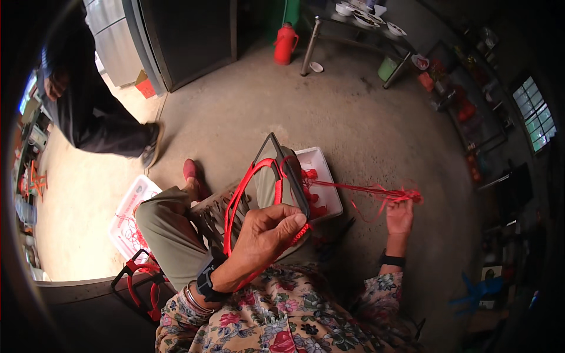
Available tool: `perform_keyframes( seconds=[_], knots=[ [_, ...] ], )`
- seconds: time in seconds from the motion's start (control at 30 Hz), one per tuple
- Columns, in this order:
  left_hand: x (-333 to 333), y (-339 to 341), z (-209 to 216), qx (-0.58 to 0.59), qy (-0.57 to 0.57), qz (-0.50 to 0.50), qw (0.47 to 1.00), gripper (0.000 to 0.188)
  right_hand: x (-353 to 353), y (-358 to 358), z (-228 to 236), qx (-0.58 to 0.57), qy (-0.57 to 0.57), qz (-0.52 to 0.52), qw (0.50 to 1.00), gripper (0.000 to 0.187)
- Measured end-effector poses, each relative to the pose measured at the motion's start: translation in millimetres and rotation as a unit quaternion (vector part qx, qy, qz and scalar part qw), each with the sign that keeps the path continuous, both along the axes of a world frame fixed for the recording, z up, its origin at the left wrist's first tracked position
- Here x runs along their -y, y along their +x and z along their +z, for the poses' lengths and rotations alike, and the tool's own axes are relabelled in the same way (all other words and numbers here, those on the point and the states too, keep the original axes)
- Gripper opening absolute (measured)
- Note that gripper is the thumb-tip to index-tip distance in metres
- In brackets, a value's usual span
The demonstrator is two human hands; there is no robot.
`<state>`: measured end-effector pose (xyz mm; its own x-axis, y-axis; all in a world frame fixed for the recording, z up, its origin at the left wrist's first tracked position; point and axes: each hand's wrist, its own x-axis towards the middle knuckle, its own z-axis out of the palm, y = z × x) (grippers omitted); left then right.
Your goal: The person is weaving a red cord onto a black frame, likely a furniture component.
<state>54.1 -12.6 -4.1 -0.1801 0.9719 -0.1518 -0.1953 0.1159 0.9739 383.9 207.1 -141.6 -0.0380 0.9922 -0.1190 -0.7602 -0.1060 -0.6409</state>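
My left hand (263, 234) is closed with thumb and fingers pinching the lower corner of a black angular frame (299, 195), held tilted over my lap. Red cord (240, 199) loops along the frame, and a tightly wrapped stretch shows just under my fingers. Out to the right, my right hand (400, 217) is closed on a bundle of red cord (385, 192), whose strands run taut back toward the frame. Beneath these strands stands a white tub (333, 183) with more red cord inside. My fingers hide the frame's lower corner.
Another white tub (125, 207) with red cord stands left of my knee, near a second black frame with red cord (143, 277). Ahead left, a person in dark trousers (97, 126) stands. A red thermos (286, 45) and a metal-legged table (311, 47) with bowls are farther off.
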Motion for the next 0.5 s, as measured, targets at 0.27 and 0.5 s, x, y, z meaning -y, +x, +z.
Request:
perform_keyframes(
  seconds=[0.27,0.5],
  knots=[
    [-10.4,-6.0,-3.3,0.334,-0.093,-0.082,0.935,0.015,-19.6,146.2,-98.3,0.135,-0.279,-0.238,0.920,0.018],
    [-8.7,-5.5,-4.4,0.351,-0.095,-0.069,0.929,0.008,16.0,-48.5,-27.6,0.041,-0.081,0.196,0.976,0.014]
  ],
)
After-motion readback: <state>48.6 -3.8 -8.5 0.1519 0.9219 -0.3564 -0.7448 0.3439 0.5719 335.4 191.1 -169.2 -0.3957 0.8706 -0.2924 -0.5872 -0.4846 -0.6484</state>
